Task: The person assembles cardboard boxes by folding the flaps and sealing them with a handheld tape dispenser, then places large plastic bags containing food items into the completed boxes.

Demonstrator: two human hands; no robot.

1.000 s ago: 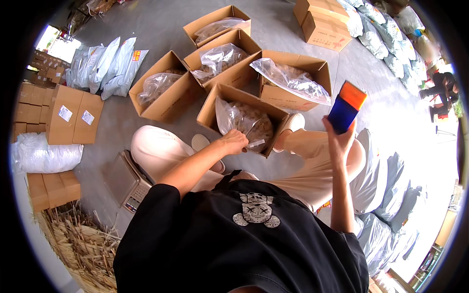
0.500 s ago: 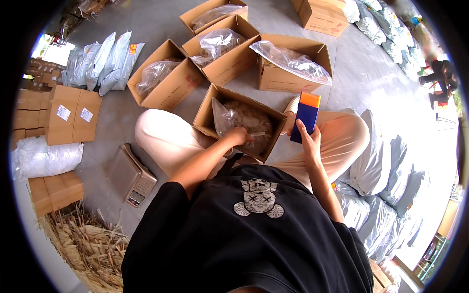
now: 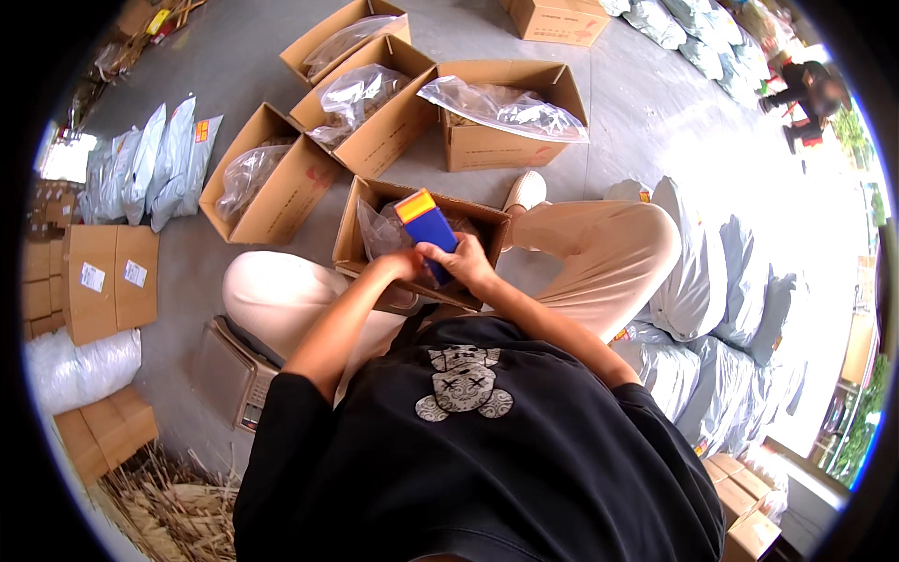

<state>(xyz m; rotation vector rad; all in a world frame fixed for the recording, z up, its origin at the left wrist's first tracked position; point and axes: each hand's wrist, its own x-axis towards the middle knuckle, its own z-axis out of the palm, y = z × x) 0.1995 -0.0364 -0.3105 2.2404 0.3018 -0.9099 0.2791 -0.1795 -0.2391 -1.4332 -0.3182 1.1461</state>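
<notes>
My right hand [image 3: 464, 260] is closed around a narrow blue box [image 3: 431, 231] with an orange and yellow end, holding it tilted over an open cardboard carton [image 3: 348, 229] between my legs. Close against the lower part of the blue box is my left hand [image 3: 406, 265]; its fingers are hidden behind the box, so I cannot tell what they hold. A clear plastic bag [image 3: 377, 228] lines the carton, and its contents are mostly covered by my hands and the blue box.
Several open cartons [image 3: 379, 140] with clear bags inside stand ahead. A scale [image 3: 225, 375] sits by my left knee. Grey parcels [image 3: 688, 272] are stacked at my right, more parcels [image 3: 154, 169] at far left near closed cartons [image 3: 110, 281]. A person [image 3: 810, 98] is at far right.
My right hand has brought the blue box leftward from beside my right knee to over the carton, meeting my left hand. My left hand has risen from inside the carton. The view has shifted.
</notes>
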